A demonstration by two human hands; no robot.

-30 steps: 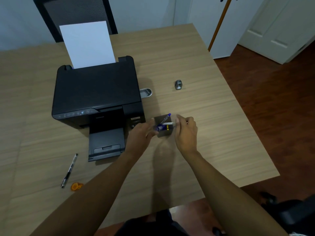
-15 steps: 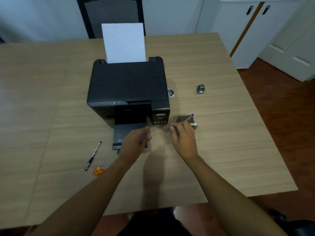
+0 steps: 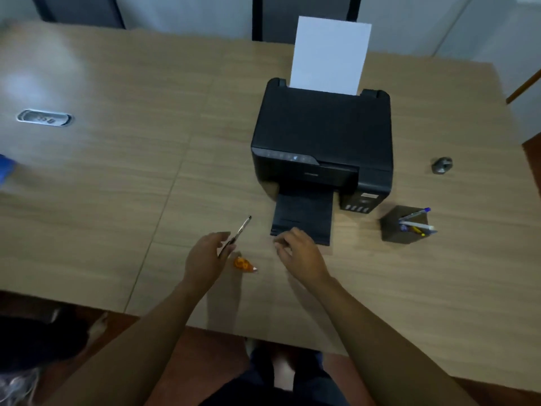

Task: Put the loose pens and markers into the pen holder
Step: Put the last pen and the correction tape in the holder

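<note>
table: light wood-grain tabletop (image 3: 146,177), smooth, faint sheen
printer: black matt plastic printer (image 3: 322,136)
sheet: plain white paper sheet (image 3: 329,57)

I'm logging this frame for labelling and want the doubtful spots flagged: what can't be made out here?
- Head view: the left hand covers the near end of the black pen, so a closed grasp cannot be confirmed.
- The pen holder is small; its contents overlap, so the count is unclear.
- A blue object is cut off by the left edge and blurred.
- The small grey object near the right edge is too small to identify.
</note>
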